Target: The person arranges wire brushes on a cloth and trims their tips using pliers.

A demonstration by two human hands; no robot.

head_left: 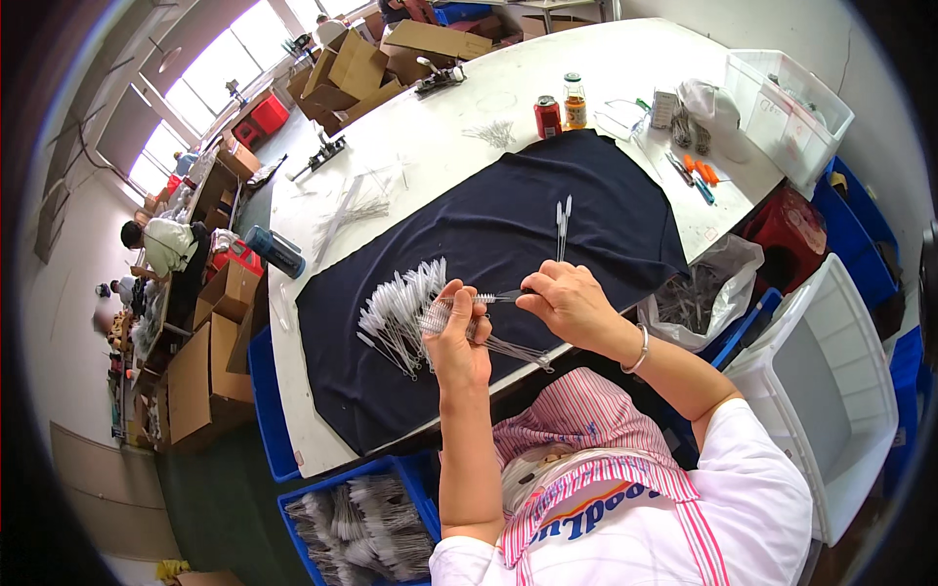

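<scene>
My left hand [457, 337] is closed around several thin wire brushes. Their white bristles show by the fingers, and their looped wire stems [518, 352] stick out to the right below my right hand. One brush head [484, 299] points from my left fingertips toward my right hand [572, 305]. That hand is closed in a pinch on a small, thin, dark-grey piece at the brush's end; its kind is unclear. Left of my hands, a pile of white-bristled brushes [401, 303] lies on the dark cloth [469, 225]. Beyond my right hand lie a few separate brushes [563, 220].
A red can [547, 117] and a glass bottle [575, 103] stand past the cloth on the white table [645, 59]. Pens and orange-handled tools [701, 171] lie at right. A blue crate of brushes [425, 479] sits lower left; a white bin [821, 391] stands right.
</scene>
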